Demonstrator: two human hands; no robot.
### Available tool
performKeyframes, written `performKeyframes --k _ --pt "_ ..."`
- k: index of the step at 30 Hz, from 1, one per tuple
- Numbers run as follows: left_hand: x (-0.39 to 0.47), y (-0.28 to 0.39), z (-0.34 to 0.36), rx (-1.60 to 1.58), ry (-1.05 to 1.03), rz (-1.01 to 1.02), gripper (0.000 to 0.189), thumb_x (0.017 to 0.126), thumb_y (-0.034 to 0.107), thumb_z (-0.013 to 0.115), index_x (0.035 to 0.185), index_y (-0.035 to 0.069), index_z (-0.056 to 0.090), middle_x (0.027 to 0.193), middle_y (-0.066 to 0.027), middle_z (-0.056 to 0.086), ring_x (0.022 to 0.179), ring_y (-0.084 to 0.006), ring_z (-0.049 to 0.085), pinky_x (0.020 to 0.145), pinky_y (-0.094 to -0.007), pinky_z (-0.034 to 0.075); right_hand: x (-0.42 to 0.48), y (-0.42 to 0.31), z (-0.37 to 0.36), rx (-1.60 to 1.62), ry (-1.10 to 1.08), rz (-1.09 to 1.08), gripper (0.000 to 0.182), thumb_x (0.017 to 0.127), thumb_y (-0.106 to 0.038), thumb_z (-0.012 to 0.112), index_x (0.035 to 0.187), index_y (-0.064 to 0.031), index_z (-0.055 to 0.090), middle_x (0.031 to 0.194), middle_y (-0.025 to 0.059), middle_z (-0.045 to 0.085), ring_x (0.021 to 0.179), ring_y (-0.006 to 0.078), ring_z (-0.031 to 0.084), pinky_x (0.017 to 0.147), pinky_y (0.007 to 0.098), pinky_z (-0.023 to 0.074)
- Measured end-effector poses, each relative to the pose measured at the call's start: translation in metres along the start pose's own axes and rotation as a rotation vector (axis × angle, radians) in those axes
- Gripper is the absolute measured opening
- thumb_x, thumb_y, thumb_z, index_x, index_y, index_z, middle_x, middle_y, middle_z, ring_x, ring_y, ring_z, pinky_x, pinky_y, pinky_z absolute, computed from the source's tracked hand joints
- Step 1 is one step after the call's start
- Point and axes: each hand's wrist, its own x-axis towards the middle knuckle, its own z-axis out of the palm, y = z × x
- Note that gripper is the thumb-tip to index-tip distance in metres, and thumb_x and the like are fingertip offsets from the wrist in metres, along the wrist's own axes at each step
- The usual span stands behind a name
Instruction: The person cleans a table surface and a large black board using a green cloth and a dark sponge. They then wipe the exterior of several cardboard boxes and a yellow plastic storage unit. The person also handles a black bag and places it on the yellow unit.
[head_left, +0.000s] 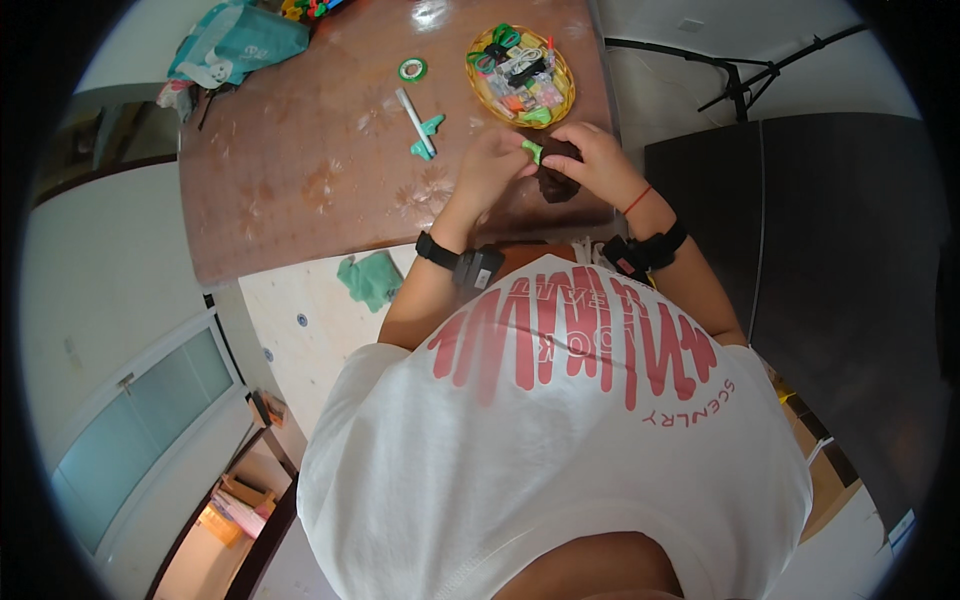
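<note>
My left hand (491, 161) pinches a small light-green piece (532, 150) between thumb and fingers; its exact kind cannot be told. Against it, my right hand (596, 161) grips a dark brown, crumpled item (559, 180), perhaps cloth, which hangs down over the near part of the table. The two hands almost meet just below an oval wicker basket (470, 79) filled with coiled cables, a green clip and small packets. To the left, a white pen (415, 120) lies across a teal holder (422, 150). Above the pen is a round green tape roll (412, 70).
The brown patterned tabletop (300, 180) carries a teal bag (251, 45) at its far left. A green cloth (370, 280) lies on a white surface left of my body. At right stand a dark cabinet (832, 247) and a black stand's legs (739, 79).
</note>
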Motion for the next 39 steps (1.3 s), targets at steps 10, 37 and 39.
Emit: performKeyframes --k 10,37,39 --pt "0.056 0.004 -0.003 0.86 0.336 0.539 0.025 0.082 0.019 0.069 0.099 0.002 0.063 0.081 -0.0111 0.068 0.071 -0.0237 0.066 0.067 -0.034 0.052 -0.005 0.02 -0.001 0.342 0.159 0.431 0.025 0.09 -0.018 0.065 0.108 -0.0018 0.061 0.09 0.0021 0.064 0.076 0.0076 0.059 0.059 0.0221 0.05" --pt "0.02 -0.039 -0.153 1.04 0.619 0.297 0.029 0.074 0.016 0.072 0.097 0.003 0.064 0.091 -0.0175 0.065 0.093 -0.0361 0.058 0.081 -0.0439 0.048 0.012 0.053 0.027 0.277 -0.063 0.426 0.03 0.09 -0.02 0.065 0.112 -0.0031 0.053 0.095 0.0026 0.062 0.073 0.0084 0.055 0.057 0.0208 0.0421" --pt "0.021 -0.035 -0.146 1.019 0.588 0.262 0.03 0.076 0.016 0.072 0.102 0.003 0.063 0.09 -0.0162 0.065 0.087 -0.0329 0.061 0.076 -0.0403 0.049 0.009 0.06 0.03 0.269 -0.044 0.351 0.022 0.092 -0.017 0.062 0.109 -0.006 0.055 0.089 -0.003 0.063 0.068 0.0016 0.052 0.053 0.0164 0.037"
